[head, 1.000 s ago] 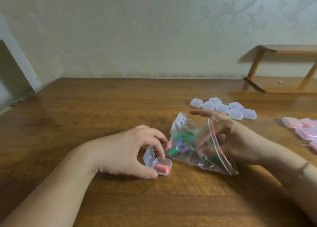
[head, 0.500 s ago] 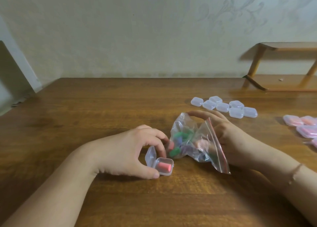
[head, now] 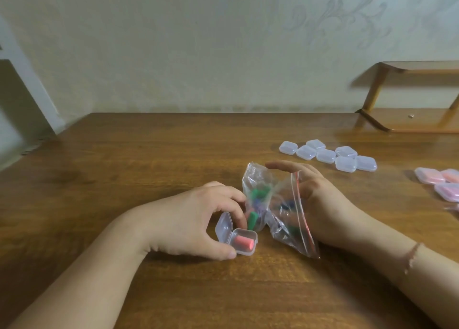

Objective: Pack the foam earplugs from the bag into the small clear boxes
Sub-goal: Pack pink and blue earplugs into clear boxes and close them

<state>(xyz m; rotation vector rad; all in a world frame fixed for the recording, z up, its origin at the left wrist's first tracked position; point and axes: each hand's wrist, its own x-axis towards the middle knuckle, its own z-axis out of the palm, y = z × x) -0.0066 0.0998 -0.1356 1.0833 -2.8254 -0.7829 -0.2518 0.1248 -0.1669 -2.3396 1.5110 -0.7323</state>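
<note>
left hand [head: 196, 219]: curling thumb and fingers round the small clear hinged plastic box [head: 242, 240], pinning it to the brown wooden table [head: 149, 167] with its lid standing open
box contents: one pink foam earplug [head: 244, 241] is lying on its side inside, room looking left beside it
right hand [head: 315, 199]: reaching into the mouth of the clear zip bag with the red seal strip [head: 275, 204]; i cannot tell through the plastic whether the fingers are closing on anything
bag: lying just right of the box, touching the left fingers, green and purple earplugs [head: 258, 194] bunching inside
handling: the foam is looking feather-light and squashy, so a gentle pinch across the middle should do; the bag is limp and crinkly, needing its mouth kept spread
spare stock: empty clear boxes [head: 327, 155] are waiting far right, pink filled boxes [head: 439, 182] beyond them
</note>
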